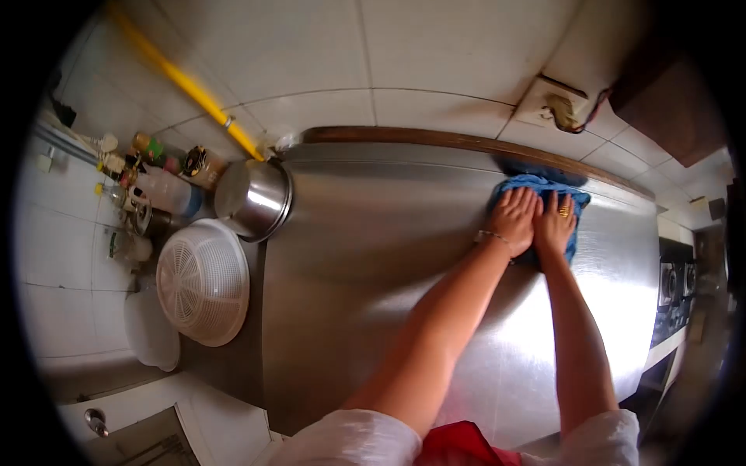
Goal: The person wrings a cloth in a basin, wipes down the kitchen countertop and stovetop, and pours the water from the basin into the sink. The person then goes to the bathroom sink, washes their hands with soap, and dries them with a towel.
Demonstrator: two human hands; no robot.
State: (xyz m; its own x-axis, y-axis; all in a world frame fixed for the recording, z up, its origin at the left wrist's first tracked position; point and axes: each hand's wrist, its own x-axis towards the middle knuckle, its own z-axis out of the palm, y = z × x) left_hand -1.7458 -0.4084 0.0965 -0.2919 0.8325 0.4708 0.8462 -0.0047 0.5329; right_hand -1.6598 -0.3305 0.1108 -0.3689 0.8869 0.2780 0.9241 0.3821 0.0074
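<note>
A blue cloth (576, 203) lies bunched on the stainless steel countertop (373, 256), close to the brown strip along the wall. Both hands press down on it side by side. My left hand (514, 221), with a bracelet at the wrist, rests flat on the cloth with its fingers stretched toward the wall. Right beside it, my right hand (555, 225), wearing a gold ring, lies with fingers extended on the same cloth. The two hands touch or nearly touch. Cloth edges show around the fingers; the part beneath the palms is hidden.
An upturned metal pot (252, 200) and a white plastic colander (203, 281) stand at the left, near several bottles and jars (167, 190). A yellow pipe (190, 85) runs down the tiled wall. A wall socket (550, 101) holds a plug. A stove (672, 283) is at the right.
</note>
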